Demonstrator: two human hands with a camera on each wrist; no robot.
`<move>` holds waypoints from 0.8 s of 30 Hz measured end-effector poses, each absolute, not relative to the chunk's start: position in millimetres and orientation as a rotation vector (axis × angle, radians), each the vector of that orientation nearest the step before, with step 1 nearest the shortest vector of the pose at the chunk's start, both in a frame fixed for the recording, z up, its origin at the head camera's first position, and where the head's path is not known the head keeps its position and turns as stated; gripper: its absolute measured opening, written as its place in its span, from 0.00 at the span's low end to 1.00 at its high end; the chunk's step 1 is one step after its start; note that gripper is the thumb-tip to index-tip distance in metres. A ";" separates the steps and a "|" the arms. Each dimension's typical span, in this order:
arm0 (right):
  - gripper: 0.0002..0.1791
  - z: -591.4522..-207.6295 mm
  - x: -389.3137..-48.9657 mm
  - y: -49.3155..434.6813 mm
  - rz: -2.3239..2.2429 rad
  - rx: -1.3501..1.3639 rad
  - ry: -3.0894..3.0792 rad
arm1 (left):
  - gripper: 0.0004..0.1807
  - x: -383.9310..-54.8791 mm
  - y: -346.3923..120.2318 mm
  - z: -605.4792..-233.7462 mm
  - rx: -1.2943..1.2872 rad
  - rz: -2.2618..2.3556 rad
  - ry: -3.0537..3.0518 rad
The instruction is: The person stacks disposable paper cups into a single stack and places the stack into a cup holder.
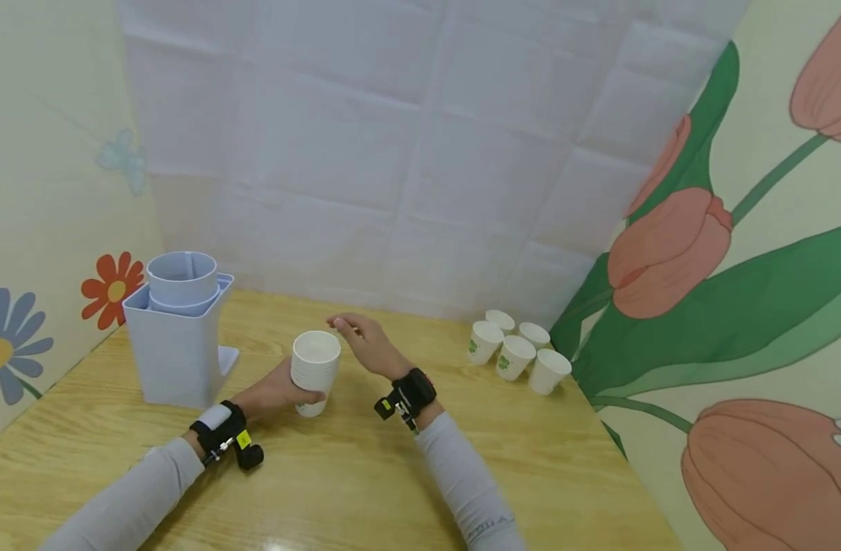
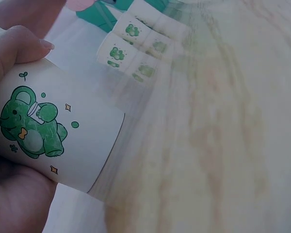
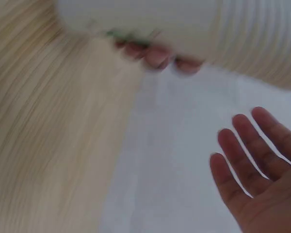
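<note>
A stack of nested white paper cups point(image 1: 314, 373) stands upright over the table, gripped by my left hand point(image 1: 277, 390) around its side. In the left wrist view, a green bear print shows on the outermost paper cup point(image 2: 82, 141), with the thumb across its upper side. My right hand point(image 1: 372, 346) is raised just right of the stack's rim and holds nothing. Seen from the right wrist, its fingers point(image 3: 240, 153) are straight and spread, apart from the stacked rims point(image 3: 262, 39). Left fingertips point(image 3: 157, 56) curl around the far side of the stack.
Several separate paper cups point(image 1: 515, 356) stand upright in a cluster at the back right of the wooden table point(image 1: 365, 482). On the left is a pale blue square container point(image 1: 175, 360) with a round cylinder point(image 1: 183, 279) in its top. A white sheet point(image 1: 365, 153) hangs behind.
</note>
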State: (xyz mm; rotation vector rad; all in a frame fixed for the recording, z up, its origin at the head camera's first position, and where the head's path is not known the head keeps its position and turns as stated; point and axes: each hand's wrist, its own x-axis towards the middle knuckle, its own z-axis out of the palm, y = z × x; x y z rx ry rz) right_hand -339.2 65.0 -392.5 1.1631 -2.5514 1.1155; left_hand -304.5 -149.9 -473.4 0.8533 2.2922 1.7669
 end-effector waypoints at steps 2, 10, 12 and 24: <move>0.25 -397.5 -349.4 75.8 1.061 1.108 -2.578 | 0.42 -303.8 -147.7 -473.3 0.832 1.765 2.292; 0.19 -409.1 -391.7 119.7 0.839 0.932 -2.567 | 0.43 -299.6 -151.3 -473.0 0.839 1.751 2.317; 0.19 -412.4 -400.1 132.0 0.784 0.903 -2.578 | 0.42 -299.0 -152.8 -473.1 0.840 1.748 2.328; 0.19 -422.6 -425.1 204.7 0.714 0.534 -2.556 | 0.42 -299.2 -151.0 -469.7 0.857 1.743 2.292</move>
